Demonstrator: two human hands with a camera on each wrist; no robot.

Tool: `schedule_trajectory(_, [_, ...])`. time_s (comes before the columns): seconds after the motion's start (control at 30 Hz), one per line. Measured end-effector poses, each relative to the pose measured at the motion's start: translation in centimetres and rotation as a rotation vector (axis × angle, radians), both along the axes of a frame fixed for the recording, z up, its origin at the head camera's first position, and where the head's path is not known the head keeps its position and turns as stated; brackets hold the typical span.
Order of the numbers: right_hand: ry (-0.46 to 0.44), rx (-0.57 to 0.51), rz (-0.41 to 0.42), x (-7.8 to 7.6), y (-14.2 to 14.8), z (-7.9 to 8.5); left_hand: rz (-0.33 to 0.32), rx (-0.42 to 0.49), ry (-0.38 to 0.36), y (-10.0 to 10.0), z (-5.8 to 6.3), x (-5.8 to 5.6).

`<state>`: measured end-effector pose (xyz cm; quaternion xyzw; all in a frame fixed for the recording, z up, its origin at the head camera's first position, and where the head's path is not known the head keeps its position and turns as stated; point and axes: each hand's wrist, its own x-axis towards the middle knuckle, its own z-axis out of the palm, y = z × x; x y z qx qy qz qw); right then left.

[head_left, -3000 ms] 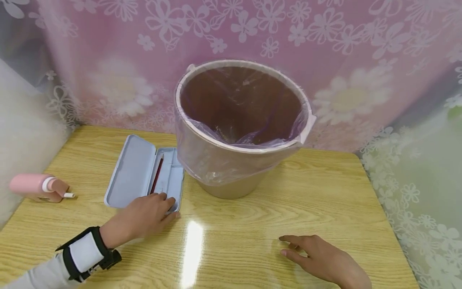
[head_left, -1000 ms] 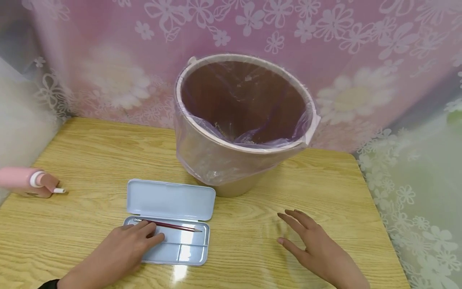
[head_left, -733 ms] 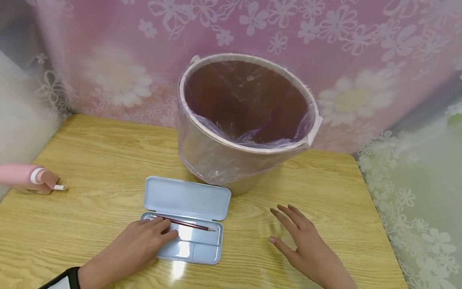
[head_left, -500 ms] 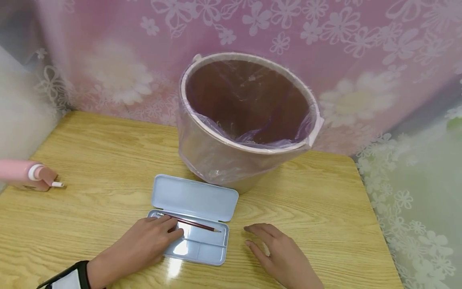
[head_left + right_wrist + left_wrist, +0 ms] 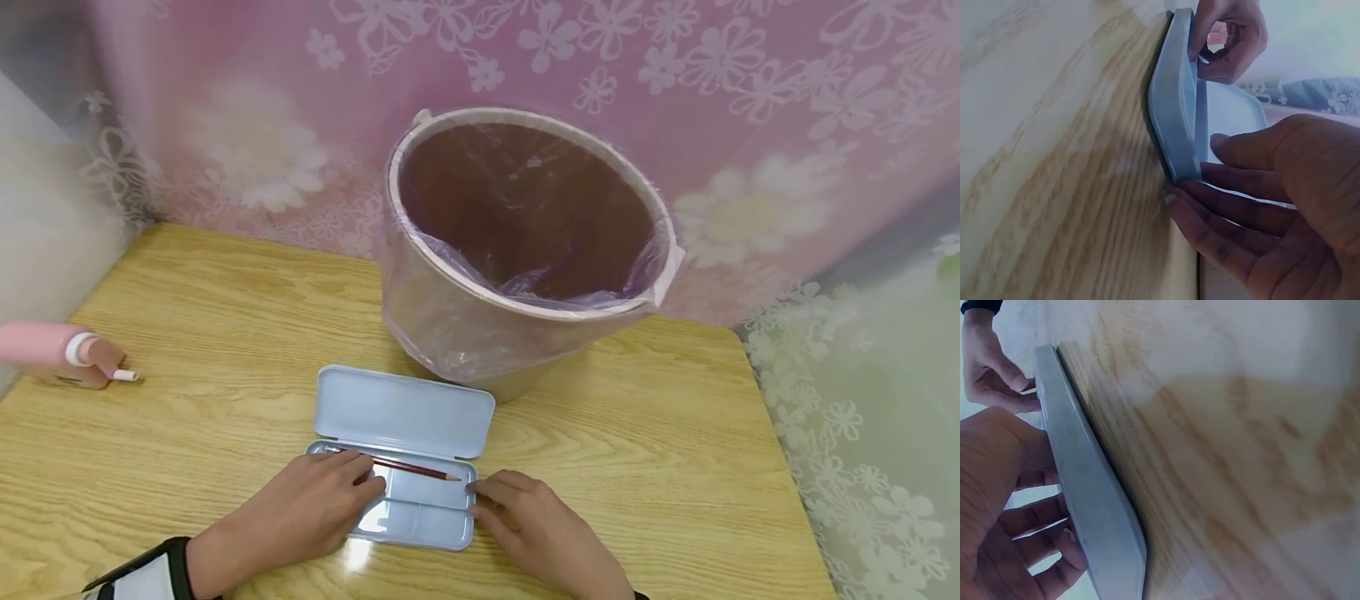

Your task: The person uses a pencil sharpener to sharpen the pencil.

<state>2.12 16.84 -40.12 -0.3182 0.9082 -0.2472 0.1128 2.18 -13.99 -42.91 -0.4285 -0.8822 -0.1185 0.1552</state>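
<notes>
A light-blue pencil case [image 5: 442,527] lies open on the table in the head view, its lid [image 5: 405,412] tipped back on the far side. A dark red pencil [image 5: 420,469] rests in its long rear compartment, eraser end to the left. My left hand [image 5: 300,504] grips the case's left part, its fingertips over the pencil's eraser end and thumb over the tray. My right hand [image 5: 536,525] has its thumb and fingertips at the case's right end. In the right wrist view, the right fingertips [image 5: 1180,190] meet the outer corner of the case.
Right behind the lid stands a large bin [image 5: 487,333] lined with thin clear plastic. A pink bottle [image 5: 52,354] with a white nozzle lies on its side at the left. Floral curtains [image 5: 247,150] surround the wooden table [image 5: 660,433].
My left hand has brought the pencil case nearer and turned it, so its lid now lies at the far side instead of the left. My right hand has moved left to the case.
</notes>
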Motion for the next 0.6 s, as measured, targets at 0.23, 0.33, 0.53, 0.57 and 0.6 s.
schedule_trajectory(0.23, [-0.006, -0.008, -0.007, -0.1, -0.5, -0.3, 0.001, 0.022, -0.023, -0.3, -0.1, 0.1])
schedule_trajectory(0.33, [-0.013, 0.008, -0.008, -0.1, -0.5, -0.4, 0.013, 0.016, -0.017, -0.3, 0.1, 0.1])
schedule_trajectory(0.53, [0.005, 0.024, -0.005, -0.1, -0.6, -0.1, 0.088, 0.003, -0.007, -0.8, 1.4, 0.1])
schedule_trajectory(0.57, [0.006, 0.022, -0.008, -0.1, -0.5, 0.0, 0.114, 0.014, 0.007, -1.1, 1.8, -0.1])
schedule_trajectory(0.6, [-0.002, 0.013, -0.015, 0.0, -0.4, 0.1, 0.146, 0.029, 0.025, -1.5, 2.4, -0.4])
